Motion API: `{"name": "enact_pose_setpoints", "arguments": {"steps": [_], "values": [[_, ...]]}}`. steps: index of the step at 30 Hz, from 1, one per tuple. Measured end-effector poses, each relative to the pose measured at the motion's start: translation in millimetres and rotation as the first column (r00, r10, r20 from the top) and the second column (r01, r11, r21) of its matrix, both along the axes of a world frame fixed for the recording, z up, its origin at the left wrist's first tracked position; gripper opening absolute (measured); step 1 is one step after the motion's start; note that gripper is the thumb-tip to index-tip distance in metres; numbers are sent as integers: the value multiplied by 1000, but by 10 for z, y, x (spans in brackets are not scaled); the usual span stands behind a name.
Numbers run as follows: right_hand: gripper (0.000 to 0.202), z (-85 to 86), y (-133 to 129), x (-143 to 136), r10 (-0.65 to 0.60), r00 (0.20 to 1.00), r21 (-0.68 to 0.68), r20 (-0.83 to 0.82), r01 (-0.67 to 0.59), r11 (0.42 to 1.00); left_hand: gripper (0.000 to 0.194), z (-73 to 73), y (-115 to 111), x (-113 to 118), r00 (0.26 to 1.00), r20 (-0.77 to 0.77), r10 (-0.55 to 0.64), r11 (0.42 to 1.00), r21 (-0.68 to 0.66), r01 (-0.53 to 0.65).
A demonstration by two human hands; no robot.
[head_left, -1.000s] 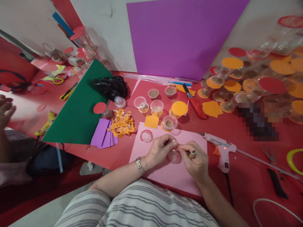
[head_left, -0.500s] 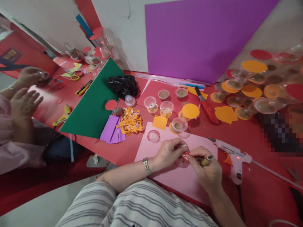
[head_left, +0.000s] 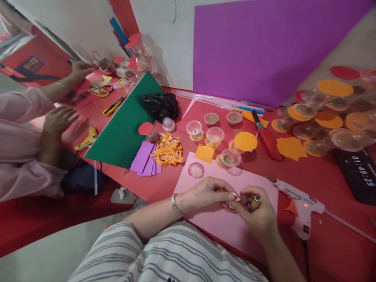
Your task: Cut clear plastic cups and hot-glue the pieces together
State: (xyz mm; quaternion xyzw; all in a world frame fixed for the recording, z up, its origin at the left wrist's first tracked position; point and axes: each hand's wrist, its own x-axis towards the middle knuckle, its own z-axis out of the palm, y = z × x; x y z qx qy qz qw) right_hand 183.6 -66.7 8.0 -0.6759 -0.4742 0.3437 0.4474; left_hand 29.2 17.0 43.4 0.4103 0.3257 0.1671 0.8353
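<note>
My left hand point(head_left: 210, 192) is closed, pinching a small red-and-white piece point(head_left: 235, 197) between thumb and fingers. My right hand point(head_left: 260, 211) meets it at the fingertips and grips a tool with a rounded wooden-looking handle point(head_left: 255, 202); its working end is hidden. Beneath the hands a clear, red-edged disc point(head_left: 229, 207) is partly covered. Both hands are above a pink sheet point(head_left: 205, 223). Another clear plastic piece with a red ring point(head_left: 196, 170) lies on the sheet's far left part.
A glue gun point(head_left: 302, 205) with a lit red light lies right, near a phone point(head_left: 357, 172). Clear cups point(head_left: 215, 135), orange scraps point(head_left: 169, 150) and purple strips point(head_left: 145, 158) lie beyond the sheet. A green board point(head_left: 123, 137) separates a co-worker's hands point(head_left: 60, 121). Stacked cups point(head_left: 337, 113) stand right.
My hands stay together, and the red-and-white piece has turned between the fingers. The view has swung slightly left. One of the co-worker's hands has reached farther back.
</note>
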Motion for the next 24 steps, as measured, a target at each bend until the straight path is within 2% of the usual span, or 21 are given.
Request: {"name": "enact_pose_setpoints", "arguments": {"steps": [2,4,6,8,9,11,13,16,20,22,24], "values": [[33,4,-8,18,29,998,33,47,-30,999,51,13,-4,-39,999,-9,36,999,-24,-36],[28,14,-8,66,108,989,136,100,-121,983,46,11,-17,-106,993,-59,106,993,50,-103],[22,28,-3,119,136,977,263,163,-176,949,32,-2,-29,-233,961,-166,222,951,256,-175],[18,43,1,151,24,975,294,220,-90,952,14,-20,-32,-434,865,-309,396,823,538,-184],[19,50,1,156,-59,968,267,242,-8,964,8,-33,-27,-554,808,-365,463,757,637,-146],[22,56,1,151,-189,945,184,265,143,972,4,-67,-8,-807,715,-436,546,666,744,-55],[25,48,4,143,-231,937,142,264,199,970,8,-119,26,-1028,661,-463,591,584,810,46],[27,7,12,147,-214,942,170,258,173,970,10,-232,91,-1226,560,-476,677,425,875,231],[27,-52,13,164,-172,950,126,261,143,982,6,-389,173,-1274,454,-480,750,247,841,482],[27,-58,8,175,-133,955,103,265,109,989,3,-434,205,-1271,434,-441,785,156,820,551],[26,-39,5,190,-120,955,75,270,104,992,9,-444,236,-1274,416,-380,826,76,807,585]]}}
